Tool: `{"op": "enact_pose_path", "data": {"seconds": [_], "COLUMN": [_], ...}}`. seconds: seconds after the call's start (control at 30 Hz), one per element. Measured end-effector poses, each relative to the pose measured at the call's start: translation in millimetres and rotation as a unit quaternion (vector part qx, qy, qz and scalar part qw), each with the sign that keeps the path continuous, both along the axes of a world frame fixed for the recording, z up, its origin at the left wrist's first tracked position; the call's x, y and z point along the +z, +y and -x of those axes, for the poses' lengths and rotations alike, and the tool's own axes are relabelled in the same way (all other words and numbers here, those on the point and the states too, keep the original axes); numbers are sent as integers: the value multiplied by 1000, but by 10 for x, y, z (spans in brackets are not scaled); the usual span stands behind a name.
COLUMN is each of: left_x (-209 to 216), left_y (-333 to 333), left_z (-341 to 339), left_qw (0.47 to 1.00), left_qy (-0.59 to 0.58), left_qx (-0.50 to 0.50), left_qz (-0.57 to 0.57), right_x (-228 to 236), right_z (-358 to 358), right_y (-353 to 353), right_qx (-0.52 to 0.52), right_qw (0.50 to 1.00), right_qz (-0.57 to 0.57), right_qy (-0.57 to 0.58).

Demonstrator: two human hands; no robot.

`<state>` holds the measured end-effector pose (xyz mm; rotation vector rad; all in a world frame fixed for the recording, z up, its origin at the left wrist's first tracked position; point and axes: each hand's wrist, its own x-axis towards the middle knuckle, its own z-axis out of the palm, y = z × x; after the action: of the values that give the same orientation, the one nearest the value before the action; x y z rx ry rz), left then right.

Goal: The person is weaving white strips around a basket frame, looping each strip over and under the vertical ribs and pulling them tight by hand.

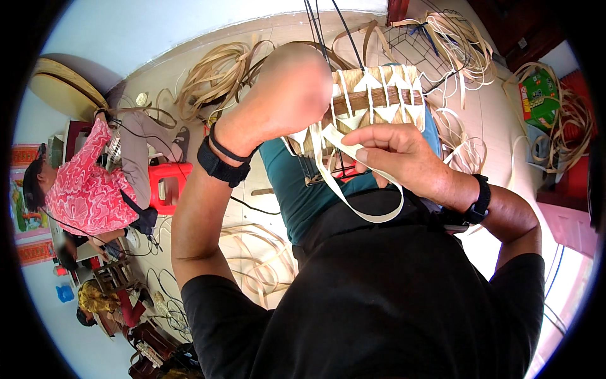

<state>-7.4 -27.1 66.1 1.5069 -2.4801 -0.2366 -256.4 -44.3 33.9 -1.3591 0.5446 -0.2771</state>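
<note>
The right grip [404,155], nearly closed, pinches a cream strip [377,218].

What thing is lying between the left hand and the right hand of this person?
In the head view, a pale strip lies between the left hand and the right hand; part of the laced panel also shows there.

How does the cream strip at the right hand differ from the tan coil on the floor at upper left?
Colour: the cream strip is paler than the tan coil. Pose: the cream strip hangs in one open loop below the right hand, while the tan coil lies in many overlapping turns. Both are bands bent into curves.
</note>
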Motion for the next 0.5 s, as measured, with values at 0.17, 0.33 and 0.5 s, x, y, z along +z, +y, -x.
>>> {"op": "enact_pose_path", "data": {"seconds": [0.17, 0.33, 0.5], "left_x": [-36, -123, -90], "left_y": [-57, -132, -205], "left_z": [-8, -90, -120], "left_qw": [988, 958, 953], "left_qy": [102, 196, 198], "left_qx": [25, 15, 15], "left_qz": [-116, -207, -229], "right_x": [-60, -31, 19], "right_z": [-1, -74, -103], "right_y": [16, 44, 37], "right_qx": [6, -23, -9], "right_qw": [1000, 998, 1000], "right_qz": [30, 66, 26], "right_qy": [-2, -6, -10]}}
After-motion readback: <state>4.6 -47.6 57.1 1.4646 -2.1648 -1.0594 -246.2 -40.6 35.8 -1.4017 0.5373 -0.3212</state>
